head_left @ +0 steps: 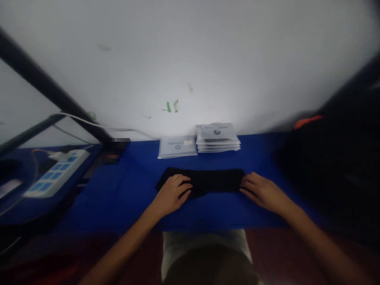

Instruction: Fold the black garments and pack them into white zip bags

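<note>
black cloth (216, 180) lies flat on the blue tabletop (133, 186), straight ahead of the wearer. long axis runs side to side, roughly parallel to the near table edge. as i read my feed, that's the relation that matters: strip across, one hand per side, most of its length between them.

left hand (172, 194) is laid over the left part, fingers pointing inward along the strip. a slanted end pokes out past that hand on the outer side, and the lower edge sags toward the wearer beside its fingertips. right hand (263, 190) is at the right end, fingertips touching it, pointing inward too. so left is nearer the cloth's middle, right only has the tip. from the left fingers the bulk lies to the right; from the right fingers it lies to the left.

grip: fingers on both hands loosely bent, in contact. can't tell from here if either one pinches fabric or just presses it down; image is dim and soft.

outward: single white packet (175, 149) sits beyond the left part of the cloth, not touching it. stack of white packets (216, 136) just to its right, beyond the middle and right part. wall (237, 71) behind both. power strip (59, 172) well off to the left.
</note>
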The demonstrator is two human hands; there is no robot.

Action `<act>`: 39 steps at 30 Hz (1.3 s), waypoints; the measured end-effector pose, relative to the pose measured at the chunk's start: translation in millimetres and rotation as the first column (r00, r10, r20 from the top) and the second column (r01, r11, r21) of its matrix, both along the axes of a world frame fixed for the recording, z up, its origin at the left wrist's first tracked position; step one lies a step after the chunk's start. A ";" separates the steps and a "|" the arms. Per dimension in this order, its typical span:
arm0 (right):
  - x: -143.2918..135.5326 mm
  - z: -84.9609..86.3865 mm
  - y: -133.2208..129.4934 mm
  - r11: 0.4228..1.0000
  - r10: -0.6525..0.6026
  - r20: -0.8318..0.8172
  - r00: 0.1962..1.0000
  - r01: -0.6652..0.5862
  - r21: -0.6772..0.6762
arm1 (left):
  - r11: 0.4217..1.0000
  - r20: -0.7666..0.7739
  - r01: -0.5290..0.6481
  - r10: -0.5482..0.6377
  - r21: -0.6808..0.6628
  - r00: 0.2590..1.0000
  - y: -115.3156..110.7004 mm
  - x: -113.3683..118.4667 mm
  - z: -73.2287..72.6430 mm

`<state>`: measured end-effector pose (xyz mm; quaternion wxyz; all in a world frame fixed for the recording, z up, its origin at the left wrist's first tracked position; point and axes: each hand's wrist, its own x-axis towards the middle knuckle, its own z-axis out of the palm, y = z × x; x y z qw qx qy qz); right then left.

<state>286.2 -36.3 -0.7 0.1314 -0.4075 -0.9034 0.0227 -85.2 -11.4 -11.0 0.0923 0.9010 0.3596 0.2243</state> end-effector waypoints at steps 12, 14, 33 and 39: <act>-38.3 16.9 13.8 0.978 -0.207 -0.230 0.951 0.199 -0.058 | 0.726 0.025 -0.579 0.631 -0.371 0.776 -2.4 -60.7 -14.3; -59.6 19.7 15.1 0.972 -0.230 -0.341 0.912 0.197 -0.129 | 0.744 0.152 -0.555 0.639 -0.372 0.754 1.2 -48.6 -5.5; -50.8 25.3 47.2 0.816 -0.531 -0.574 0.623 0.194 -0.544 | 0.969 0.406 -0.197 0.241 -0.149 0.882 5.4 66.7 29.5; -11.1 -8.2 27.1 0.832 -0.531 -0.267 0.804 0.435 -0.343 | 0.854 0.153 -0.219 0.324 -0.472 0.934 28.0 76.7 14.0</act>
